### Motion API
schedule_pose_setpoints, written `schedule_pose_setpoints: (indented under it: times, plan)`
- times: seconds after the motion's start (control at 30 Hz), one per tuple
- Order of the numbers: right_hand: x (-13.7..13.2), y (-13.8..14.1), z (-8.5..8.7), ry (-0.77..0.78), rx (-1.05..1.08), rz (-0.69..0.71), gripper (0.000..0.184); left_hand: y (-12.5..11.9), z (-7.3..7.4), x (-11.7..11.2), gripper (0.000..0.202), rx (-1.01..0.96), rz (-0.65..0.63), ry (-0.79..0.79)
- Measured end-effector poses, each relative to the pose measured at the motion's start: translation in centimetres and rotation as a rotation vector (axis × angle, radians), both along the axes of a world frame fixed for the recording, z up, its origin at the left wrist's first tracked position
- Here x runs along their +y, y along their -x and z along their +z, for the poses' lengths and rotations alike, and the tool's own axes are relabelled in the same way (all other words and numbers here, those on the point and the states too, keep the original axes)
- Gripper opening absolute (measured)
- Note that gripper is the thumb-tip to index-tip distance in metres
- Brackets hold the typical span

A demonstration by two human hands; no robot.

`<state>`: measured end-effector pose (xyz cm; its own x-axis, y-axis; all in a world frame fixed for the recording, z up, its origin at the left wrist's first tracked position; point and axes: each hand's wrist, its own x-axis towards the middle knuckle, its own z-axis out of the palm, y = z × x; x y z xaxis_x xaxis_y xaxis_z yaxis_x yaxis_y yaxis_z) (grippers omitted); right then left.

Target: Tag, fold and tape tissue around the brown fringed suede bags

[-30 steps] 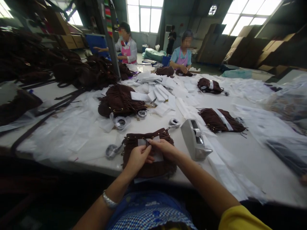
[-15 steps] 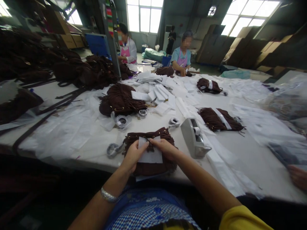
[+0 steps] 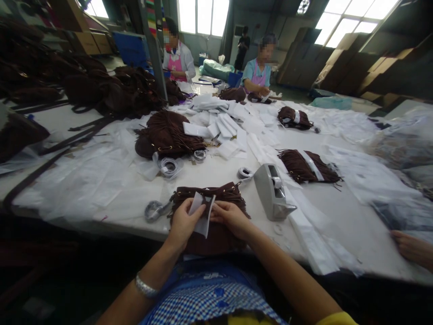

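A brown fringed bag (image 3: 216, 243) with gold eyelets lies on the table right in front of me. Over it, a small white sheet (image 3: 202, 225) is bent upward along its right side. My left hand (image 3: 184, 221) pinches the sheet's left part between thumb and fingers. On the sheet's right edge, my right hand (image 3: 232, 217) has its fingers closed. Some dark brown piece shows between the sheet's two sides, partly hidden by the fingers. A grey tape dispenser (image 3: 272, 194) stands to the right of the bag.
Plastic-wrapped coils (image 3: 169, 167) lie around the bag. Beyond are another brown bag (image 3: 167, 135), white packets (image 3: 225, 126) and a banded bag (image 3: 309, 166). Clear plastic (image 3: 84, 180) covers the left side. Another person's hand (image 3: 414, 248) reaches in at right; two co-workers stand across the table.
The white sheet lay flat and open; now its right side is folded up and leftward by my right hand. Another person's hand at the right edge has come further into view.
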<state>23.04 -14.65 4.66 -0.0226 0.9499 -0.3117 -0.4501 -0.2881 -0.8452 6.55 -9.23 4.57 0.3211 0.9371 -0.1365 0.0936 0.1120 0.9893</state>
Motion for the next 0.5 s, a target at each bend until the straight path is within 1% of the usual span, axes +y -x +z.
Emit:
schedule_pose_setpoints:
  times: [0.1,0.17,0.23,0.3,0.4,0.5]
  plan:
    - [0.2,1.2,0.1,-0.006,-0.151,-0.097,0.038,0.0,0.2,-0.5,0.032,0.045,0.003,-0.093]
    - [0.4,1.8,-0.2,0.002,-0.235,-0.157,0.041,0.1,0.4,-0.7,0.028,0.087,0.007,-0.143]
    - [0.5,2.1,-0.6,0.009,-0.297,-0.204,0.042,0.2,0.6,-0.9,0.028,0.136,0.006,-0.181]
    - [0.5,2.4,-1.0,0.010,-0.343,-0.238,0.041,0.3,0.7,-1.0,0.028,0.204,0.014,-0.257]
    - [0.4,2.6,-1.1,0.004,-0.353,-0.269,0.041,0.2,0.9,-1.1,0.020,0.310,0.049,-0.430]
    - [0.3,2.8,-0.8,0.010,-0.289,-0.297,0.043,0.2,0.9,-1.0,0.017,0.346,0.046,-0.531]
